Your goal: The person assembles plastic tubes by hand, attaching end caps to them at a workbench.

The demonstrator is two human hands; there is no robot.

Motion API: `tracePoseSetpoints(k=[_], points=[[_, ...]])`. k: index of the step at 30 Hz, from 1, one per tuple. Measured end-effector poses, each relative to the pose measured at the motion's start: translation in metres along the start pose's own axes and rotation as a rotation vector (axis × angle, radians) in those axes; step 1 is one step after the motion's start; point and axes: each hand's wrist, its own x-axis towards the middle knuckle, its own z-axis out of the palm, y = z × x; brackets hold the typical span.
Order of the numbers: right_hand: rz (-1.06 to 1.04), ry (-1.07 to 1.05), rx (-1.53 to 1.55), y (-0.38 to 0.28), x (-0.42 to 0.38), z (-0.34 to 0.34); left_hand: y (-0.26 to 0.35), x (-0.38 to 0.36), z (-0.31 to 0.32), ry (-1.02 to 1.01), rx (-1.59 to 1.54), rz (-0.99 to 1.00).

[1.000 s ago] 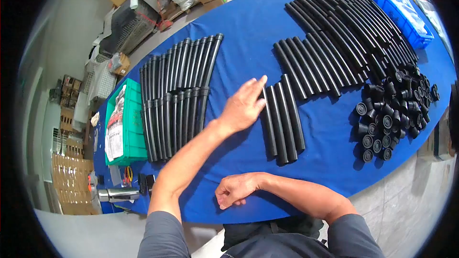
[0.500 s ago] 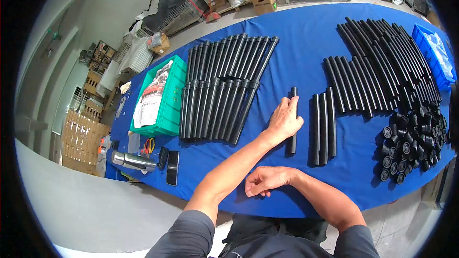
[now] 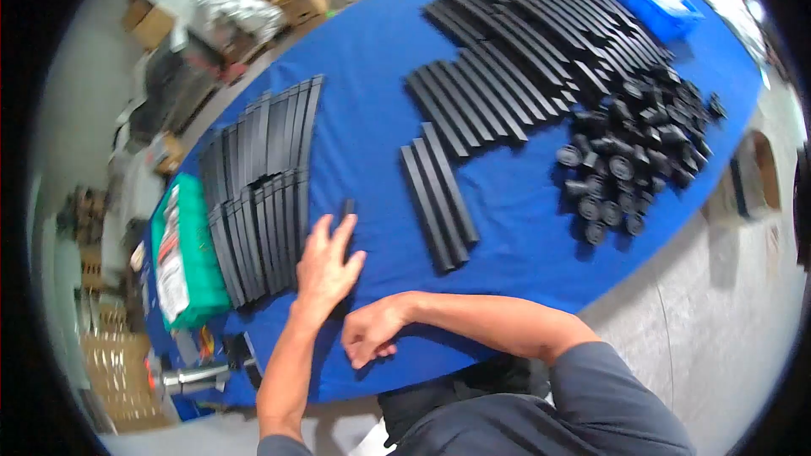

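Observation:
My left hand (image 3: pixel 329 266) is over a black tube (image 3: pixel 349 206), its fingers spread; only the tube's far end shows past the fingertips. Just right of it, my right hand (image 3: pixel 372 331) rests on the blue cloth with curled fingers and nothing visible in them. To the left, black tubes with collared ends (image 3: pixel 274 131) lie side by side in two rows. Three plain black tubes (image 3: pixel 439 203) lie right of my hands.
Many plain black tubes (image 3: pixel 486 97) cover the far side, with a pile of black caps (image 3: pixel 621 169) at the right. A blue bin (image 3: pixel 676 24) stands at the far right, a green crate (image 3: pixel 204 266) at the left. Near the crate are a metal flask (image 3: pixel 194 380) and a phone.
The view has turned and shifted right. My left hand and the single tube are nearer the collared tubes and farther from the three plain ones. The left fingers have spread; the right hand stays curled.

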Motion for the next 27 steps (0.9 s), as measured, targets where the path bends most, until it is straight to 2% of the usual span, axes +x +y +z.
tracePoseSetpoints(k=[2,7,8,10,12,14,15,16,18,21,27], points=[[0.021,0.017,-0.012,-0.003,-0.005,0.000,0.025,0.023,-0.008,0.103,-0.145,0.079],[0.002,0.087,0.023,-0.005,-0.008,0.002,0.121,0.091,-0.014,0.098,-0.516,0.412],[0.004,0.109,0.037,-0.006,-0.011,0.003,0.143,0.102,-0.010,0.143,-0.503,0.541],[0.004,0.148,0.068,-0.009,-0.015,0.004,0.185,0.121,0.003,0.111,-0.539,0.662],[0.011,0.132,0.060,-0.003,-0.011,0.001,0.221,0.135,0.021,0.157,-0.554,0.745],[-0.008,0.129,0.047,0.002,-0.011,-0.003,0.245,0.138,0.021,0.071,-0.518,0.787],[-0.016,0.135,0.040,0.002,-0.015,-0.005,0.252,0.138,0.026,0.109,-0.524,0.840],[-0.021,0.142,0.035,0.002,-0.020,-0.006,0.259,0.134,0.022,0.033,-0.501,0.824],[-0.023,0.150,0.032,0.004,-0.024,-0.006,0.267,0.136,0.033,0.045,-0.401,0.869],[-0.019,0.153,0.028,0.003,-0.025,-0.008,0.273,0.136,0.046,0.017,-0.330,0.838],[-0.024,0.144,0.010,0.000,-0.024,-0.008,0.266,0.129,0.046,0.073,-0.332,0.806]])
